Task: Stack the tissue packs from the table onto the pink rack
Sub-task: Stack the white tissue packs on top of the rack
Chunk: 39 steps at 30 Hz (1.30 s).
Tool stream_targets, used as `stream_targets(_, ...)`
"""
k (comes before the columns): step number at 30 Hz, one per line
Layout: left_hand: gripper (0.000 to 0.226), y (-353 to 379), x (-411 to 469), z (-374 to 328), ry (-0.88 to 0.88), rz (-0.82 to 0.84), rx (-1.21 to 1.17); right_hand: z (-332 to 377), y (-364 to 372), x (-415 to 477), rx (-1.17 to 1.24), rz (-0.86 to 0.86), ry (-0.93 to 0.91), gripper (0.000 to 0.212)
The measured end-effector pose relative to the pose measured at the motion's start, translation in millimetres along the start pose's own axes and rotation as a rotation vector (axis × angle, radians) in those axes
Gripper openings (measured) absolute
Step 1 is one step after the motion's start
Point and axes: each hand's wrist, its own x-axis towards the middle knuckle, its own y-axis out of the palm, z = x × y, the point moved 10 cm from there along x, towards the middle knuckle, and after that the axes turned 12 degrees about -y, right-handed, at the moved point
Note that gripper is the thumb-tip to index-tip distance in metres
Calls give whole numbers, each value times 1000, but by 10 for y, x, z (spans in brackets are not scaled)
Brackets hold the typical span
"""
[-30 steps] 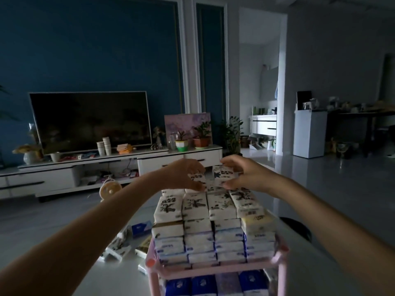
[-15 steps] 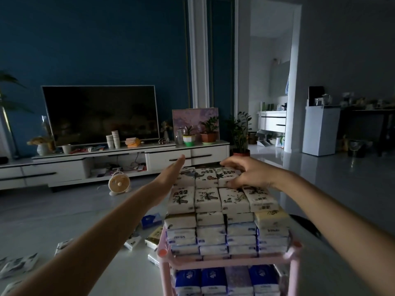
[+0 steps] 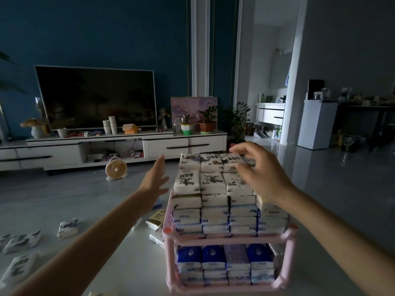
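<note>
The pink rack stands on the table right in front of me, both shelves packed with tissue packs. Several white printed packs form its top layer in two rows. My left hand hovers flat with straight fingers just left of the stack, apart from it and holding nothing. My right hand lies over the right end of the top layer with bent fingers touching the packs there. Loose packs lie on the table at the left, at the far left and beside the rack.
Beyond the table are a small fan on the floor, a white TV bench with a dark television, cups and potted plants. A white cabinet stands at the right.
My left hand has come off the top packs and moved out to the left, fingers straightened. My right hand stays on the right end of the top layer.
</note>
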Motion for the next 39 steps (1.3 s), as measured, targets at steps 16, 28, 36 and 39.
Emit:
stream_targets(16,25,-2579,-608,1755,122,-679,440,1179,3033,-1593,114,798,-146,60)
stream_targets(28,53,-3292,-372,1811,46,-838,936,1015,4171,-990,-10,695,-208,47)
stream_targets(36,54,-3346,-323,1930,-29,-834,923,-94,4469,-142,-202,539,170,57)
stream_targets(39,81,-3300,-311,1927,-42,-807,914,-334,4562,-107,-389,600,215,51)
